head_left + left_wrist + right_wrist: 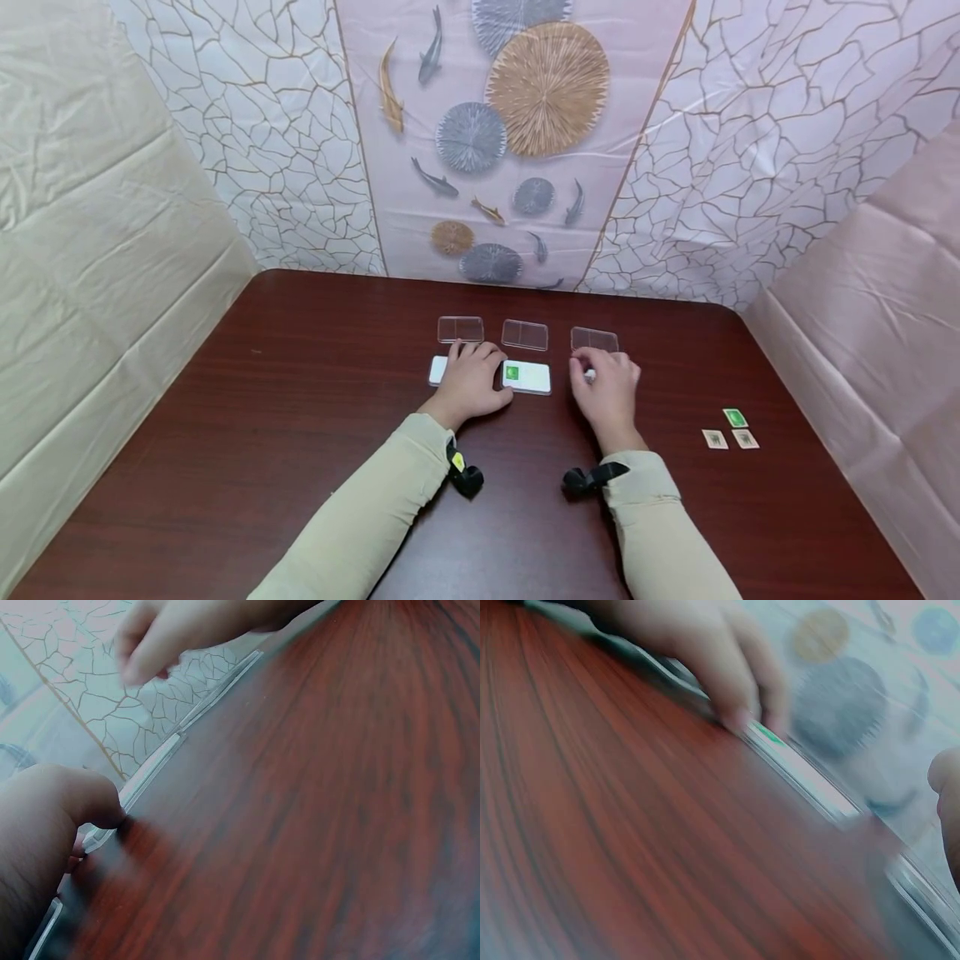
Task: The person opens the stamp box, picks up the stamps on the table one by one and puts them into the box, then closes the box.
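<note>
My left hand (470, 382) grips the left end of the middle flat case (532, 378), thumb at the near side, fingers at the far side. The case has a white inside, clear rim and a small green stamp (512, 372) at its left. Another white case (437, 371) shows partly beneath the left hand. My right hand (607, 392) is bent at the fingers, above a third case (922, 904). A small whitish patch (590, 375) shows by its fingertips; whether the hand holds it is unclear. In the left wrist view the right hand (180, 637) hangs above the case edge.
Three clear lids, left (461, 329), middle (525, 335) and right (595, 340), lie behind the cases on the dark wooden table (300, 433). At the right lie a green stamp (735, 417) and two pale stamps (715, 439). Patterned cloth (277, 150) hangs behind.
</note>
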The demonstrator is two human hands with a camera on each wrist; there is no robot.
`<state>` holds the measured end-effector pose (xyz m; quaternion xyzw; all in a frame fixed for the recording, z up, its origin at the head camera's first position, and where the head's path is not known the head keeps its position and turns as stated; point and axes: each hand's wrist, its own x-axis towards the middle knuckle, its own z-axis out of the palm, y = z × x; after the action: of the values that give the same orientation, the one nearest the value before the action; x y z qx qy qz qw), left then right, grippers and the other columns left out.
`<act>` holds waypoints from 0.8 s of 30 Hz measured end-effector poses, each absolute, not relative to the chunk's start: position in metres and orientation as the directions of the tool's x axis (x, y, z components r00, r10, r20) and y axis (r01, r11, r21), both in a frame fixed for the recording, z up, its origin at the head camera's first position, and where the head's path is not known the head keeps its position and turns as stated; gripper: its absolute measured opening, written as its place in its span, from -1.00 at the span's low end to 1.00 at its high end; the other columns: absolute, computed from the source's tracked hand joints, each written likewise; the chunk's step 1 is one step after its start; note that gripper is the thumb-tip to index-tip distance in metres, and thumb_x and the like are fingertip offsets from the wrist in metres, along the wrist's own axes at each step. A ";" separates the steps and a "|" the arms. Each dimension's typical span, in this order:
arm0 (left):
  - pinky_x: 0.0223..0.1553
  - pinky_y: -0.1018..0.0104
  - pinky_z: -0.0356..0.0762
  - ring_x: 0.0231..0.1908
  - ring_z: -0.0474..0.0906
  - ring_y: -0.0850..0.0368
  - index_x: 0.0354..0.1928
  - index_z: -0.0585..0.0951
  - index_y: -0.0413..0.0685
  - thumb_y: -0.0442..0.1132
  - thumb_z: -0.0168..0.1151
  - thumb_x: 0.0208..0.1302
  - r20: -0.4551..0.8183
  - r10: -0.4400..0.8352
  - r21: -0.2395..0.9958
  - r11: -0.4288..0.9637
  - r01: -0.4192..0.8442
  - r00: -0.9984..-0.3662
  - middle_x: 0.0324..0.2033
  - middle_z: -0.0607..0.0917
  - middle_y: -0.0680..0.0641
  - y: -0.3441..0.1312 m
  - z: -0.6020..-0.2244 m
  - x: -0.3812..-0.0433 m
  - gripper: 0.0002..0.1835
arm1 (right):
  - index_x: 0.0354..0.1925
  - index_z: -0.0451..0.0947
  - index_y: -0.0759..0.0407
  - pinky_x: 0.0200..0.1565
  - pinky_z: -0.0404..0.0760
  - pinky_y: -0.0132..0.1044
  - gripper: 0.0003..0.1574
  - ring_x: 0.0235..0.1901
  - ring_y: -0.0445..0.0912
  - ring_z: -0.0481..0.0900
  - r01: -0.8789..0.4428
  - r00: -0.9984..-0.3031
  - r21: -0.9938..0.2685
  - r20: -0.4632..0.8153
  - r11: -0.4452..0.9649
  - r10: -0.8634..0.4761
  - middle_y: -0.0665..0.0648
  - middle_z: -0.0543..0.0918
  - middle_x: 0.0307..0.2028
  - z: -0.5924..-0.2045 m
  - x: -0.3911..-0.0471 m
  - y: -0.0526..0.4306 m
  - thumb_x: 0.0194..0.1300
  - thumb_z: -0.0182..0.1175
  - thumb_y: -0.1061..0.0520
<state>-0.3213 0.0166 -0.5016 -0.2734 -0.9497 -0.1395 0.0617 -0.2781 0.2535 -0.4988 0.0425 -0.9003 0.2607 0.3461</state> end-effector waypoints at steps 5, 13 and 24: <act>0.46 -0.19 -0.07 0.30 0.35 -0.06 0.27 0.57 0.09 0.20 0.22 0.22 0.204 0.498 0.238 0.810 0.536 -0.843 0.24 0.52 0.04 0.017 -0.503 -0.322 -0.37 | -0.20 0.67 0.18 0.13 0.19 0.25 -0.87 -0.16 0.24 0.45 -0.166 -0.763 -0.443 0.623 0.881 0.170 0.22 0.71 -0.34 -0.498 -0.264 0.299 0.32 0.26 0.15; 0.46 -0.20 -0.07 0.30 0.36 -0.06 0.27 0.58 0.09 0.19 0.23 0.21 0.211 0.496 0.241 0.809 0.536 -0.842 0.24 0.53 0.04 0.016 -0.504 -0.321 -0.38 | -0.17 0.64 0.22 0.07 0.18 0.26 -0.83 -0.11 0.29 0.42 -0.016 -0.756 -0.452 0.589 0.892 0.285 0.28 0.68 -0.32 -0.497 -0.239 0.356 0.37 0.21 0.14; 0.46 -0.19 -0.06 0.31 0.35 -0.05 0.28 0.57 0.11 0.20 0.21 0.22 0.198 0.497 0.224 0.816 0.532 -0.845 0.25 0.52 0.05 0.017 -0.505 -0.323 -0.38 | 0.03 0.60 0.28 0.13 0.07 0.38 -0.62 0.07 0.47 0.30 0.252 -0.809 -0.474 0.375 0.844 0.452 0.46 0.56 0.03 -0.496 -0.202 0.423 0.43 0.09 0.05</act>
<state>-0.3230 0.0173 -0.5047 -0.2705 -0.9508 -0.1365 0.0650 -0.2024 0.4227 -0.4960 -0.1897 -0.9287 0.2052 0.2440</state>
